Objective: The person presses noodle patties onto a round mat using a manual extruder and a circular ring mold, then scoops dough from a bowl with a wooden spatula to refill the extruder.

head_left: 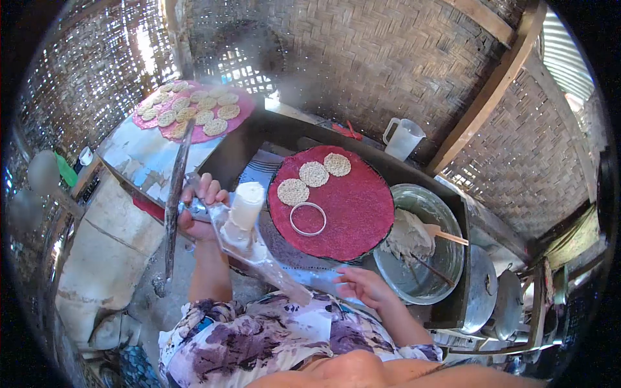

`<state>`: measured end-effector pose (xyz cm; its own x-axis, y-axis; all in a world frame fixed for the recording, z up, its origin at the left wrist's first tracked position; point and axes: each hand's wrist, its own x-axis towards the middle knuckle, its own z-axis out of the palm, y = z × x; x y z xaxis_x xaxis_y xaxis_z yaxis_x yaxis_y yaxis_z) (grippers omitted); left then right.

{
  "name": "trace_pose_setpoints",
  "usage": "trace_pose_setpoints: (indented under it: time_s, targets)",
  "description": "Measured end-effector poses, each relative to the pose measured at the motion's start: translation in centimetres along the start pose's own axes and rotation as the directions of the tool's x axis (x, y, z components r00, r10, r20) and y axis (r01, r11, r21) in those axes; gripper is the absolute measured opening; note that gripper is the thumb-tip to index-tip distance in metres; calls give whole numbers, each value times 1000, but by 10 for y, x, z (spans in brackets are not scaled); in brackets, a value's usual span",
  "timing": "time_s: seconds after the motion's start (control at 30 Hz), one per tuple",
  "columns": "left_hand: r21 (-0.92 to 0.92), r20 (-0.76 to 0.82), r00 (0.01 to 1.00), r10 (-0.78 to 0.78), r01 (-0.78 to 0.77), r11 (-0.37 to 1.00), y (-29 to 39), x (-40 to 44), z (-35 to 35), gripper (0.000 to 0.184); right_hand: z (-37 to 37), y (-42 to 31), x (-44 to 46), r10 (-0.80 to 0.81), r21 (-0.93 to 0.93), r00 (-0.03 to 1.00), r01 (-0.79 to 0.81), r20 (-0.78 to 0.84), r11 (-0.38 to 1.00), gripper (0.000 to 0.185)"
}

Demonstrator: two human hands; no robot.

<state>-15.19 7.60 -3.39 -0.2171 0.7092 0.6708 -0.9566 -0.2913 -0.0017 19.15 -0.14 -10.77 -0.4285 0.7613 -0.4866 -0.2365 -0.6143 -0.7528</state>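
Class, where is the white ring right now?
In the head view, the white ring lies on the left part of the near red mat, just below its leftmost pale disc.

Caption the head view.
Left hand grips the white-cylindered tool; right hand open; three pale discs and ring on red mat.

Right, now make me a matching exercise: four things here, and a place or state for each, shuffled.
1. Left hand
2. White ring
3. Jug
4. Right hand

A. Lies on the round red sheet
B. Held open, holding nothing
C. Near the woven wall
D. Grips the tool with the white cylinder

Pairs: 1-D, 2-A, 3-C, 4-B
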Motion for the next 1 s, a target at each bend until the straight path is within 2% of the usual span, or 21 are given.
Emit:
trace_pose_setpoints:
  time_s: [0.07,0.1,0.17,0.2,0.27,0.33,0.37,0.4,0.43,0.47,0.5,0.53,0.57,0.6,0.67,0.77,0.8,0.83,0.87,0.9,1.0]
  targets:
    - [14,50,996,-72,72,997,-19,16,-4,26,28,-22,-17,-83,-180,994,94,69,979,48]
    - [0,75,990,-117,117,993,-35,22,-6,25,47,-28,-16,-207,-144,956,240,208,960,64]
    - [42,123,968,-217,213,976,-76,34,6,25,110,-46,-14,-206,143,917,165,342,976,69]
    - [-105,199,941,-273,297,949,-93,34,0,27,128,-52,-10,-224,271,885,117,409,956,72]
    - [-149,401,829,-391,480,865,-113,38,-3,29,134,-54,-3,-251,422,825,17,506,906,75]
    - [-34,415,827,-379,430,902,-119,39,-10,49,128,-52,9,-375,450,775,131,509,883,72]
    - [251,363,820,-443,372,894,-110,40,-15,68,116,-54,9,-418,434,747,192,518,880,72]
    - [515,297,822,-486,290,806,-97,41,-22,88,110,-59,7,-458,416,716,253,526,874,72]
    - [736,225,835,-503,193,649,-89,43,-25,108,111,-65,-1,-539,462,727,338,425,820,73]
    - [749,124,784,-609,328,575,-85,43,-21,101,119,-75,-10,-634,464,711,471,304,750,76]
    - [749,20,714,-700,453,484,-81,42,-17,95,117,-84,-13,-668,362,693,570,271,738,77]
    - [830,109,686,-719,336,446,-79,40,-15,86,114,-92,-16,-701,251,671,655,242,713,79]
    - [886,197,652,-733,202,417,-77,37,-13,77,117,-100,-19,-690,106,706,683,159,723,82]
    - [911,172,687,-706,162,380,-84,31,-18,75,128,-107,-24,-748,-84,663,747,34,659,87]
    - [838,146,734,-663,264,477,-88,25,-14,70,130,-111,-26,-821,-270,570,792,10,547,85]
    - [780,-41,728,-684,451,434,-87,24,-5,65,112,-111,-12,-916,-672,298,739,268,44,85]
    - [937,51,747,-663,193,290,-87,25,-9,64,112,-114,-15,-896,-756,278,648,347,-92,85]
    - [990,142,738,-660,-88,115,-86,28,-15,64,118,-119,-20,-865,-810,270,541,423,-227,85]
    - [930,221,702,-677,-361,-70,-86,30,-16,63,123,-122,-24,-826,-832,273,424,494,-358,86]
    - [849,341,721,-603,-512,-133,-87,30,-11,66,127,-121,-24,-826,-831,259,410,500,-375,79]
    - [813,420,722,-549,-569,-126,-89,30,-12,67,138,-116,-28,-769,-854,376,298,516,-427,72]
